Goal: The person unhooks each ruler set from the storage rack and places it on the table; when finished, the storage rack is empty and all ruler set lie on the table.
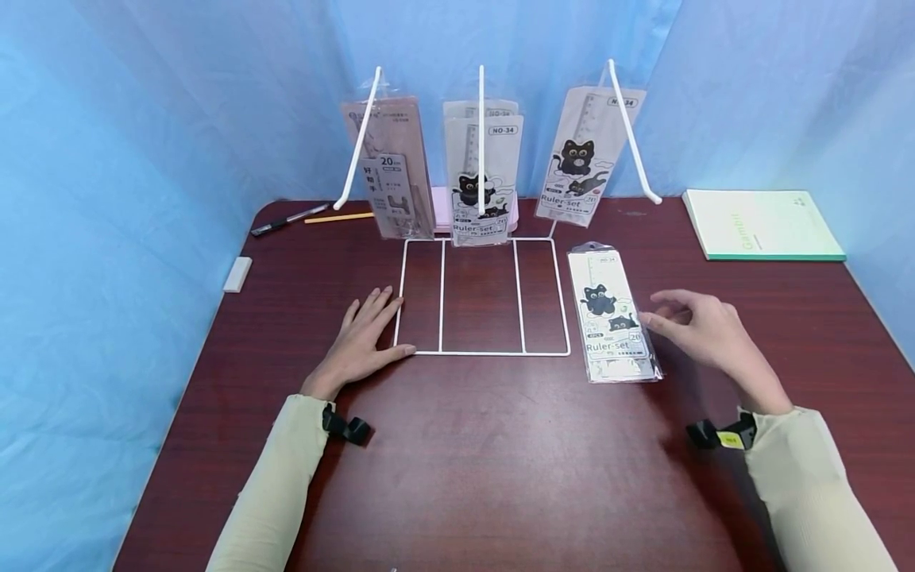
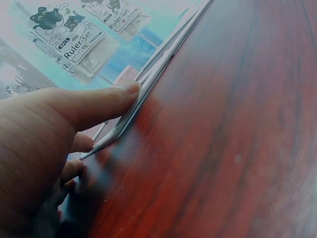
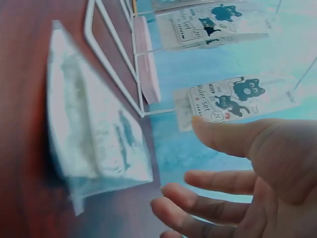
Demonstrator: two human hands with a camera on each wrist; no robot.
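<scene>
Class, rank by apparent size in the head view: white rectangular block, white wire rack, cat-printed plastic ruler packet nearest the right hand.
1. White wire rack
2. Plastic ruler packet
3. White rectangular block

Head view: up high, furthest back, faces fwd & down, gets most of table (image 1: 486, 461). L wrist view: low, v. close to L hand (image 2: 54, 124), tilted, looks along rack (image 1: 482, 353). R wrist view: close by R hand (image 3: 277, 198), turned approx. sideways, faces curtain (image 3: 213, 67). All 3 share rack + hanging ruler packs (image 1: 502, 163).
</scene>
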